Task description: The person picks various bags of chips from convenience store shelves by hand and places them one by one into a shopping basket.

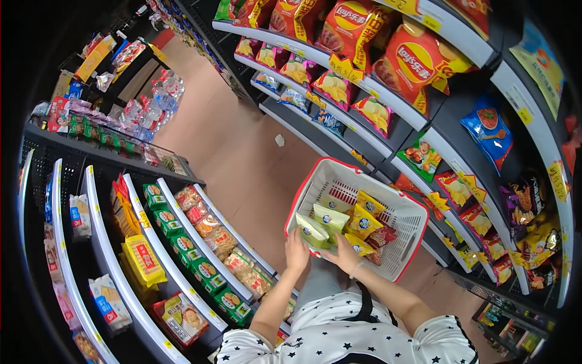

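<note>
Two pale green bags (312, 230) stand upright just ahead of the fingers, the nearer one between the left hand (297, 253) and the right hand (346, 256). The fingertips of both hands touch that bag's edges, though whether they grip it firmly I cannot tell. Three yellow bags (364, 222) and at least one red bag (382, 235) lie right of the right fingers, all in one white basket (408, 223).

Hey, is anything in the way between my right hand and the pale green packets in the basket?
Nothing visible is; your right hand is right up against the pale green packets. The yellow packets sit beside them.
</note>
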